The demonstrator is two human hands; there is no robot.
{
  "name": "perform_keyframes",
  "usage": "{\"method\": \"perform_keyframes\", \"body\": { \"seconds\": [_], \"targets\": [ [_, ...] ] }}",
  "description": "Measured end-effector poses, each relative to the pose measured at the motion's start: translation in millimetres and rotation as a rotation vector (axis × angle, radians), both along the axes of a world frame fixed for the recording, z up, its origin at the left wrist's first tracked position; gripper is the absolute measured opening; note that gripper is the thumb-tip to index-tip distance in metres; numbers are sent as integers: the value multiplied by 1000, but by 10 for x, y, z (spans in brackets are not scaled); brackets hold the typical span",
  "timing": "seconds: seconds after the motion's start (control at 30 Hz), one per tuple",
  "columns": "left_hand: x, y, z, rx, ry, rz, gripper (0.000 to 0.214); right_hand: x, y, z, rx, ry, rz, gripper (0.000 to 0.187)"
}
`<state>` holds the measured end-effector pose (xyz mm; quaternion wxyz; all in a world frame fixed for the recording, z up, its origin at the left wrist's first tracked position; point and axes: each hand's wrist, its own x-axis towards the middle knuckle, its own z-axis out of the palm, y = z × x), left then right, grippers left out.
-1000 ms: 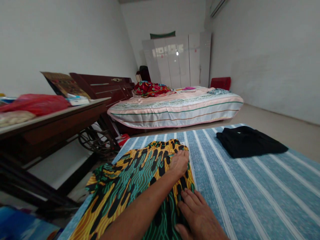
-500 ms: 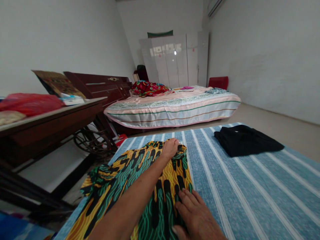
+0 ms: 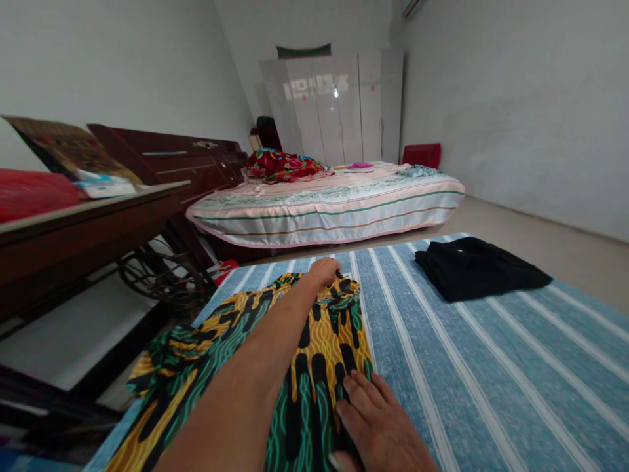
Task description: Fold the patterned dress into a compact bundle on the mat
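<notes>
A yellow, green and black patterned cloth (image 3: pixel 329 347) lies spread on a blue striped sheet (image 3: pixel 466 367). My left arm stretches along the cloth, and my left hand (image 3: pixel 323 270) is at its far edge with the fingers curled into the bunched fabric. Flat on the cloth's near right edge rests my right hand (image 3: pixel 376 426), fingers stretched out and holding nothing.
A folded black garment (image 3: pixel 472 267) lies on the sheet to the right. On the left stands a dark wooden table (image 3: pixel 88 229) with a red bag (image 3: pixel 29 193) and an iron wheel (image 3: pixel 157 275) beneath. Beyond are a low bed (image 3: pixel 334 210) and white wardrobe (image 3: pixel 334 111).
My left hand has slid away from me along the cloth to its far edge and curled there. My right hand has stayed pressed on the near edge.
</notes>
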<state>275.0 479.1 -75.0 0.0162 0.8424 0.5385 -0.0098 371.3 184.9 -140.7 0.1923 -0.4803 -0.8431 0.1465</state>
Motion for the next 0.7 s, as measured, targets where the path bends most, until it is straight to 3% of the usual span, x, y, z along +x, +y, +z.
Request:
{"method": "perform_keyframes", "body": {
  "seconds": [0.3, 0.57, 0.7],
  "targets": [
    [99, 106, 72, 111, 72, 75, 33, -10, 3, -14, -1, 3, 8, 47],
    [105, 103, -86, 138, 84, 68, 33, 2, 2, 57, -24, -12, 13, 48],
    [87, 49, -90, 169, 63, 28, 26, 9, 10, 98, -44, -15, 26, 51]
  ]
}}
